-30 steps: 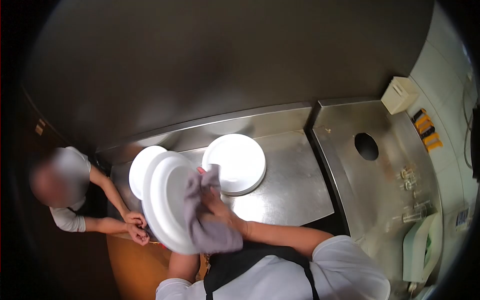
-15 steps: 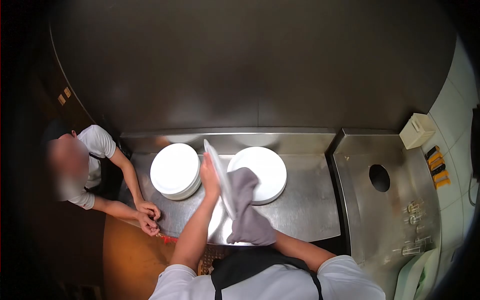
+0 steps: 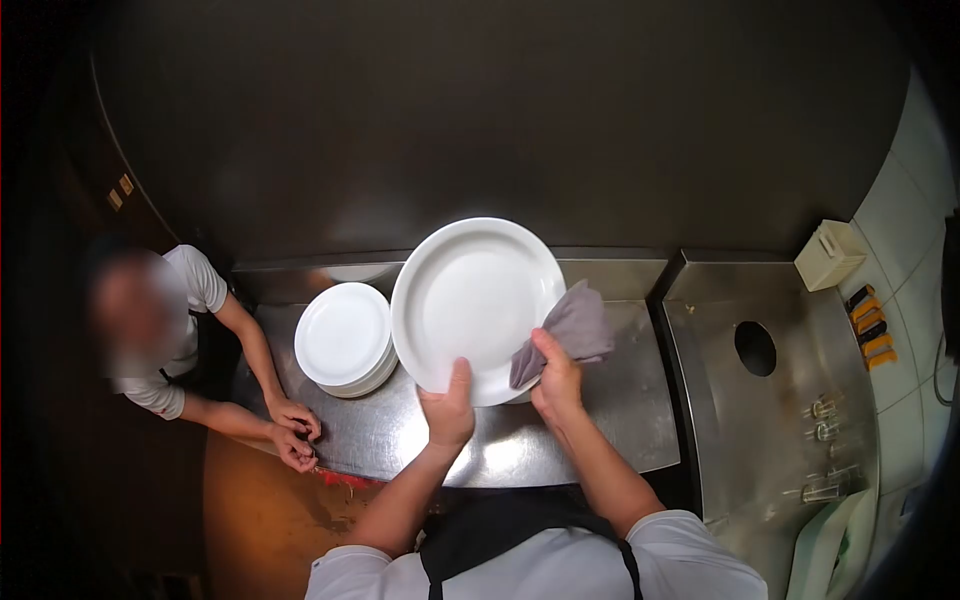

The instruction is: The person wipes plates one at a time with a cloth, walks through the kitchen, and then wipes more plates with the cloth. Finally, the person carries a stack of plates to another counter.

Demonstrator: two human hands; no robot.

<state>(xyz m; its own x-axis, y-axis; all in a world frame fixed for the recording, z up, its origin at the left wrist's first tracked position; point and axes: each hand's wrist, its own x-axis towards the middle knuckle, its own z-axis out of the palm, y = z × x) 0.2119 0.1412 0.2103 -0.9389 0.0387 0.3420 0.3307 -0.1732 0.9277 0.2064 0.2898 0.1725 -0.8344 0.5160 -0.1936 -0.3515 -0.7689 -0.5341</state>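
Observation:
A white plate [image 3: 478,300] is held up over the steel counter, its inner face toward me. My left hand [image 3: 448,405] grips its lower rim, the thumb lying on the front. At the lower right rim, my right hand [image 3: 556,385] is closed on a grey cloth [image 3: 575,330], which is pressed against the plate's edge and hangs out to the right. To the left stands a stack of white plates [image 3: 343,340]. The raised plate hides nearly all of the other stack behind it.
A co-worker [image 3: 200,350] leans at the counter's left end, hands together near its edge. On the right are a steel worktop with a round hole [image 3: 755,348], several glasses [image 3: 828,485], a cream box [image 3: 830,255] and yellow-and-black handled items [image 3: 872,325] by the wall.
The plate has turned from edge-on to facing me and risen slightly. My right hand with the cloth has moved up and right to the plate's rim. The co-worker's hands stay put.

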